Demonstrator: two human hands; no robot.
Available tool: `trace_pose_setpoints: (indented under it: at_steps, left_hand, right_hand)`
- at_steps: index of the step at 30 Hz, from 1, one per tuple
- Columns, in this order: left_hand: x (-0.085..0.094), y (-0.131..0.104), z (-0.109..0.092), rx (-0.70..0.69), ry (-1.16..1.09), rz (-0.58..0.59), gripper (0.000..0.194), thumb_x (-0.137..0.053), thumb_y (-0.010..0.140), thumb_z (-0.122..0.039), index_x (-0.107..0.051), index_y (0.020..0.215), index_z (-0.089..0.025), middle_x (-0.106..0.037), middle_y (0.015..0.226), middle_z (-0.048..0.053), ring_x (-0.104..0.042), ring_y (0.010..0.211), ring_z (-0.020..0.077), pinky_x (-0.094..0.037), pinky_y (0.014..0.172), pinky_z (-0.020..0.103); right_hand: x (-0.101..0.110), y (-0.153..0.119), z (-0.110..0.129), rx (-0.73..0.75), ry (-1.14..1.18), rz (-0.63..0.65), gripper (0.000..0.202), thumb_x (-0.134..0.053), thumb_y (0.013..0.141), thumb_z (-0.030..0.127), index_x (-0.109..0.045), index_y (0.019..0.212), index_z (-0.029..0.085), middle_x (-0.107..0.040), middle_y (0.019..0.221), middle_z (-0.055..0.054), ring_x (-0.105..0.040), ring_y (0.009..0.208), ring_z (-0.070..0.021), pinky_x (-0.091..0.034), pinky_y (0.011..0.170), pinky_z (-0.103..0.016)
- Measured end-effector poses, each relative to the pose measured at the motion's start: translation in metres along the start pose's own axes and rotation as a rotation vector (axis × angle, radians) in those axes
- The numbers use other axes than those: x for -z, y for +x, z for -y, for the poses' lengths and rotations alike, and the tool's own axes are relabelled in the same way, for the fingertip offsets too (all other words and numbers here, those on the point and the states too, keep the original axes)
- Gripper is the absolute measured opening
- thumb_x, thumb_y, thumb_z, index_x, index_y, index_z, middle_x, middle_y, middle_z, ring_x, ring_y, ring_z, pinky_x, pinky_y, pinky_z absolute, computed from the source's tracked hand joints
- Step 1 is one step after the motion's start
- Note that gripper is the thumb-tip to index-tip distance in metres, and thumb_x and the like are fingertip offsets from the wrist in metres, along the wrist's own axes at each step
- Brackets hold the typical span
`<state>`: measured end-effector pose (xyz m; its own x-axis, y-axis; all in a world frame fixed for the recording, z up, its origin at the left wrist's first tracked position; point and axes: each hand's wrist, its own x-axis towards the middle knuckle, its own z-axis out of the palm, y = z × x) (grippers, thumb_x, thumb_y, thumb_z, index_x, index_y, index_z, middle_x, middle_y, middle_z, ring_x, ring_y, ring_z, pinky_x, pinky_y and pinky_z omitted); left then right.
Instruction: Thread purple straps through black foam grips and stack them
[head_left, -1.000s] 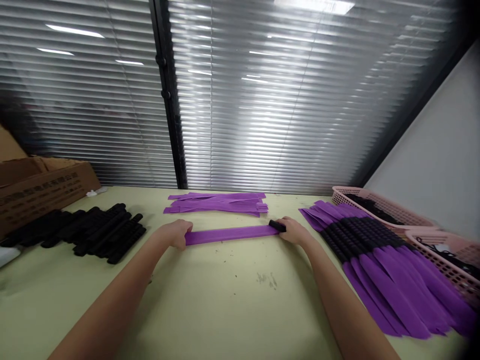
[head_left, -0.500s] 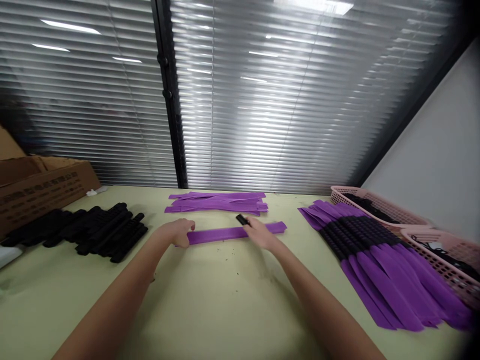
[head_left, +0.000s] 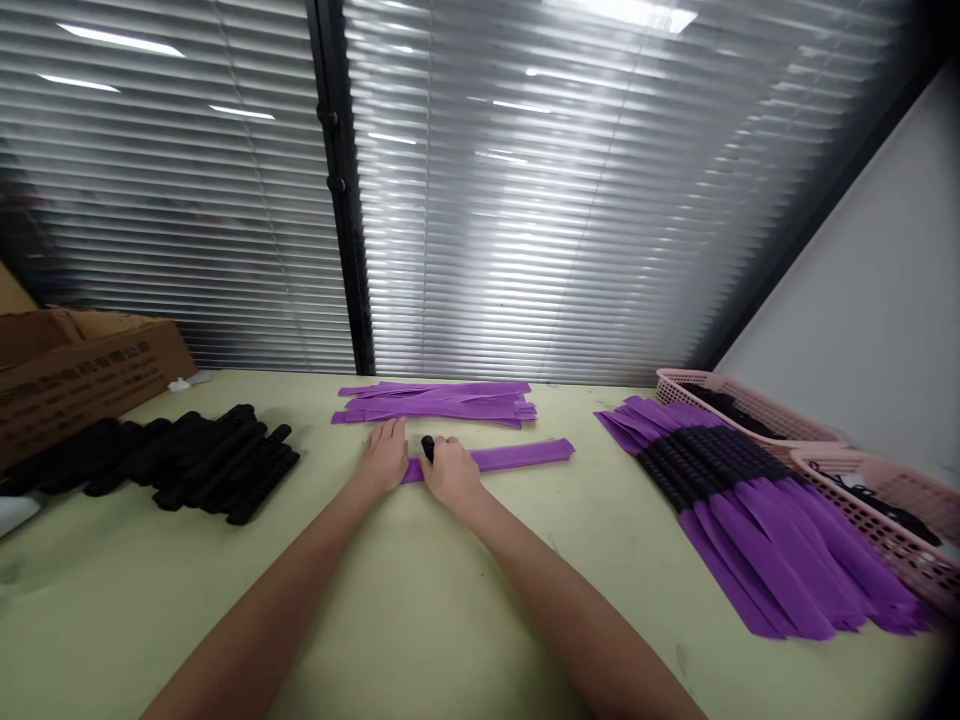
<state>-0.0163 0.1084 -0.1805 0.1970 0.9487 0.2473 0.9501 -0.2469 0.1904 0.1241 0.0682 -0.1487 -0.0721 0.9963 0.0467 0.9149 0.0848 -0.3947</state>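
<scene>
Strip (head_left: pixel 525 456), one and purple, lies on the table (head_left: pixel 420 620): left hand (head_left: pixel 384 458) laid open over its left part, right hand (head_left: pixel 454 474) clamped on one black piece (head_left: pixel 428 447), one purple pile (head_left: pixel 435 402) beyond, one black heap (head_left: pixel 217 455) leftward, two pink baskets (head_left: pixel 814 434) rightward

Pale yellow-green bench (head_left: pixel 420 620); plain purple near strip (head_left: pixel 521 456); purple loose strips (head_left: pixel 435 402) at twelve o'clock; black pieces (head_left: pixel 214 458) at ten; black-banded purple bundles (head_left: pixel 772 535) at three; pink lattice-patterned baskets (head_left: pixel 814 433) at two.
</scene>
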Motion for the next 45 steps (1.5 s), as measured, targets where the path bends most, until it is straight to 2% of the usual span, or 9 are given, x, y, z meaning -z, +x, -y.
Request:
trace_pose_setpoints:
  at_steps: [4, 9, 18, 23, 30, 34, 38, 45]
  left_hand:
    - [-0.003, 0.002, 0.003, -0.011, -0.01, 0.018, 0.051, -0.029, 0.091, -0.018, -0.029, 0.141, -0.009, -0.041, 0.142, 0.016, -0.034, 0.132, 0.0289, -0.027, 0.109, 0.042]
    - [-0.006, 0.003, 0.005, -0.007, -0.013, 0.043, 0.052, -0.028, 0.091, -0.02, -0.029, 0.141, -0.008, -0.039, 0.142, 0.016, -0.033, 0.133, 0.0304, -0.026, 0.109, 0.043]
    - [-0.004, 0.005, 0.008, 0.013, -0.005, 0.076, 0.052, -0.029, 0.091, -0.021, -0.028, 0.142, -0.012, -0.04, 0.142, 0.014, -0.031, 0.134, 0.0302, -0.02, 0.112, 0.045]
    - [-0.003, 0.005, 0.006, 0.033, -0.001, 0.102, 0.053, -0.025, 0.091, -0.021, -0.026, 0.144, -0.012, -0.04, 0.142, 0.015, -0.031, 0.134, 0.0318, -0.012, 0.113, 0.052]
    - [-0.002, 0.005, 0.006, 0.046, 0.002, 0.116, 0.054, -0.023, 0.091, -0.019, -0.029, 0.144, -0.013, -0.041, 0.141, 0.013, -0.031, 0.134, 0.031, -0.008, 0.114, 0.056]
    - [-0.002, 0.006, 0.007, 0.045, 0.002, 0.123, 0.054, -0.025, 0.089, -0.018, -0.03, 0.143, -0.014, -0.041, 0.142, 0.013, -0.031, 0.135, 0.0307, -0.007, 0.114, 0.055]
    - [-0.002, 0.006, 0.008, 0.039, -0.003, 0.125, 0.055, -0.027, 0.088, -0.018, -0.03, 0.143, -0.013, -0.042, 0.141, 0.013, -0.031, 0.135, 0.0309, -0.007, 0.114, 0.056]
    - [-0.003, 0.006, 0.01, 0.022, -0.029, 0.108, 0.054, -0.027, 0.089, -0.019, -0.032, 0.142, -0.014, -0.044, 0.141, 0.014, -0.034, 0.134, 0.0305, -0.012, 0.113, 0.055]
  right_hand:
    - [-0.002, 0.004, 0.007, -0.022, -0.057, 0.001, 0.031, -0.041, 0.092, 0.035, -0.058, 0.11, 0.017, -0.063, 0.105, -0.019, -0.063, 0.094, -0.0315, -0.047, 0.071, -0.042]
    - [-0.002, 0.01, 0.01, -0.01, -0.094, 0.003, 0.029, -0.042, 0.09, 0.025, -0.06, 0.11, 0.017, -0.066, 0.101, -0.019, -0.064, 0.094, -0.0321, -0.047, 0.07, -0.042]
    - [0.003, 0.012, -0.011, 0.004, -0.13, 0.0, 0.025, -0.041, 0.09, 0.02, -0.059, 0.107, 0.016, -0.065, 0.103, -0.017, -0.064, 0.094, -0.0297, -0.047, 0.071, -0.038]
    - [0.023, 0.014, -0.05, -0.088, -0.164, -0.006, 0.022, -0.043, 0.091, 0.023, -0.059, 0.105, 0.017, -0.065, 0.104, -0.015, -0.064, 0.091, -0.0262, -0.048, 0.071, -0.034]
    - [0.06, 0.021, -0.14, -0.3, -0.232, -0.055, 0.027, -0.043, 0.09, 0.03, -0.061, 0.107, 0.018, -0.065, 0.105, -0.014, -0.063, 0.095, -0.0272, -0.048, 0.074, -0.035]
    - [0.076, 0.023, -0.179, -0.384, -0.269, -0.086, 0.028, -0.044, 0.089, 0.032, -0.061, 0.106, 0.018, -0.064, 0.107, -0.014, -0.062, 0.097, -0.0277, -0.047, 0.075, -0.035]
    - [0.081, 0.023, -0.197, -0.402, -0.283, -0.105, 0.027, -0.045, 0.088, 0.034, -0.061, 0.103, 0.019, -0.064, 0.106, -0.013, -0.062, 0.097, -0.0282, -0.047, 0.073, -0.035]
    - [0.081, 0.023, -0.203, -0.425, -0.262, -0.119, 0.027, -0.044, 0.088, 0.037, -0.06, 0.102, 0.02, -0.065, 0.104, -0.011, -0.062, 0.096, -0.0283, -0.047, 0.071, -0.034]
